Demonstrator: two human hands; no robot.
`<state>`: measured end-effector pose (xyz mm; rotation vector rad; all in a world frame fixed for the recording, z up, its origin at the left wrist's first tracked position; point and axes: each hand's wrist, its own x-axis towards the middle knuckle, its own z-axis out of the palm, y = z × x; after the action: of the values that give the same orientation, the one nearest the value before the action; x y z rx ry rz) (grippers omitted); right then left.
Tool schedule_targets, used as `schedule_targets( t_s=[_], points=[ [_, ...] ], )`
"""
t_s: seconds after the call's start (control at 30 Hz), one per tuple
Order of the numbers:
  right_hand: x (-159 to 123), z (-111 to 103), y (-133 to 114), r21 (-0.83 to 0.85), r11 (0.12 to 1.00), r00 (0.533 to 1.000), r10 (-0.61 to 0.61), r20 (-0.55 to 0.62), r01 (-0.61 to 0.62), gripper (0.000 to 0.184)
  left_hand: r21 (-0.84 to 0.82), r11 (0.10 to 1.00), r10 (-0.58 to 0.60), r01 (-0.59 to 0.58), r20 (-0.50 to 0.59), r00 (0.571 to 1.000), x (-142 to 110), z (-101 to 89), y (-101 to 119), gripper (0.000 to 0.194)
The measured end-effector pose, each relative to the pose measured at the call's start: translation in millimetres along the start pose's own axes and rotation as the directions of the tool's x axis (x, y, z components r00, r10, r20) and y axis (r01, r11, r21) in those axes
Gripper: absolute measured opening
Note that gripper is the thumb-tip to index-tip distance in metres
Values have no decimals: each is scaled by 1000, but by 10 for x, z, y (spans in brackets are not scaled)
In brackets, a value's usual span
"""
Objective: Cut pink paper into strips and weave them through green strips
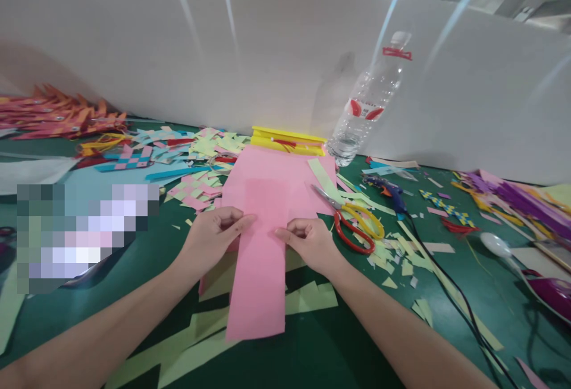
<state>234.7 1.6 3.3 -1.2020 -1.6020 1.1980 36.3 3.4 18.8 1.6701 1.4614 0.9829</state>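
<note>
A long pink paper sheet (261, 240) lies on the green table (339, 347), running from a yellow stack toward me. My left hand (213, 235) rests on its left edge, fingers curled, index finger pressing the paper. My right hand (310, 241) sits on its right edge, fingers curled and pinching the paper. A narrower pink strip hangs down toward me between both hands. Red and yellow scissors (354, 221) lie just right of my right hand.
A clear plastic bottle (368, 103) stands tilted against the white wall. A yellow paper stack (288, 140) sits behind the pink sheet. Woven paper mats and scraps (178, 160) cover the left. A blue glue gun (388, 190) with black cable lies right. Green strips (307, 300) lie underneath.
</note>
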Motion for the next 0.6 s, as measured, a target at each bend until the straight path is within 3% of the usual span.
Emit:
schedule_targets(
  t_s=[0.1,0.2,0.37,0.47,0.6],
  points=[
    [12,-10,10,35,999,1000,5,-14,-4,36,-71,997,-22,24,27,999,6,12,7,34],
    [28,-33,19,58,998,996,13,-85,-8,37,-132,990,-37,55,132,991,11,25,16,35],
    [53,-63,64,118,993,977,31,-213,-6,35,-95,993,-40,63,236,971,14,41,2,35],
    [51,-61,71,166,986,971,42,-237,-2,32,-64,996,-40,57,246,969,9,37,4,34],
    [41,-57,55,154,988,984,51,-172,-24,30,-35,999,-7,14,195,981,0,25,32,35]
  ],
)
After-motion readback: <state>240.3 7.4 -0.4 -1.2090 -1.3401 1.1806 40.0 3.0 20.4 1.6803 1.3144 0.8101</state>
